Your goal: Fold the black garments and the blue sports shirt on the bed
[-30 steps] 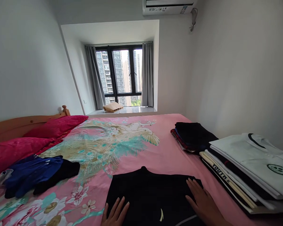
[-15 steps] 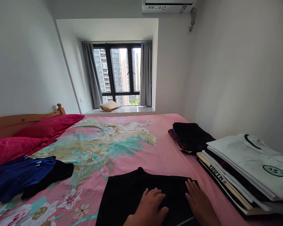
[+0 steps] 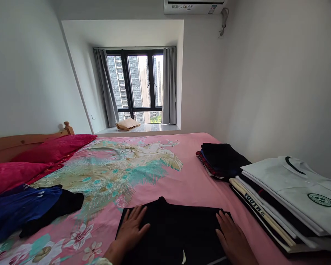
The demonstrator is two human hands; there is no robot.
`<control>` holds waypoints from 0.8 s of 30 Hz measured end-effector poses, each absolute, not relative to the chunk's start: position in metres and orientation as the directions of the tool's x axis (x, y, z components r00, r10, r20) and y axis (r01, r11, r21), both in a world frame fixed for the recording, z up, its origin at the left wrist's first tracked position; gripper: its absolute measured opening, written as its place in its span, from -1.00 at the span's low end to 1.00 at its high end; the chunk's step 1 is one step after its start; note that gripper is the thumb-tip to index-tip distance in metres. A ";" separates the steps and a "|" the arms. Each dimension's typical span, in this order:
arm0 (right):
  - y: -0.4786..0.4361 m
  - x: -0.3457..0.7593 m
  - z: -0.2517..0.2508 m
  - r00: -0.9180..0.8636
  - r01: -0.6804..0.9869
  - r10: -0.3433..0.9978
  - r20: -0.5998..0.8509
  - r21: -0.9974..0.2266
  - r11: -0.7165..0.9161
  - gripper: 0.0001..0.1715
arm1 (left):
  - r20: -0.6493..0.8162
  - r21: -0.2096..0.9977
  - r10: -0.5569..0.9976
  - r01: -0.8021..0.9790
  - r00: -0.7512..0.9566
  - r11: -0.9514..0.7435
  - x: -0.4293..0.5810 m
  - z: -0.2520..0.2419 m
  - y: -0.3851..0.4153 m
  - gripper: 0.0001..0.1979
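A black garment [image 3: 173, 228] lies spread flat on the bed near me, with a small pale mark low on it; its lower part runs out of view. My left hand [image 3: 132, 226] rests on its left edge, fingers spread. On the right edge lies my right hand [image 3: 230, 230], palm down with the fingers stretched out. Neither hand grips the cloth. To the right is a stack of folded shirts [image 3: 289, 198], a white one with a green round badge on top. Behind that stack sits a second pile of folded dark clothes [image 3: 223, 158].
The bed has a pink sheet [image 3: 187, 187] with a bird pattern. Blue and black clothes [image 3: 41, 206] lie loosely at the left, in front of red pillows [image 3: 57, 147]. A folded beige item [image 3: 128, 124] is on the window sill. A wall [image 3: 278, 92] stands on the right.
My left hand has moved left, from the middle of the black garment to its left edge. My right hand stays at the right edge. The view has shifted slightly.
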State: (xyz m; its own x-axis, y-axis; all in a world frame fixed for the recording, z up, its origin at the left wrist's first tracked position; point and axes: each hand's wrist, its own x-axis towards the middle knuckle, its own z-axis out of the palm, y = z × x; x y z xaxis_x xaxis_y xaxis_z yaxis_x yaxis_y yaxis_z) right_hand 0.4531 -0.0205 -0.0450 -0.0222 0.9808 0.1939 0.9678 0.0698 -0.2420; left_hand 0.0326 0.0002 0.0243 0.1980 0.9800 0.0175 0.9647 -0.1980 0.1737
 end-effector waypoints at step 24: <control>-0.022 0.448 -0.035 -0.002 0.981 0.982 0.189 -0.189 0.038 -0.31 | 0.065 0.355 0.790 0.725 0.610 -0.590 0.182 0.039 0.004 -0.41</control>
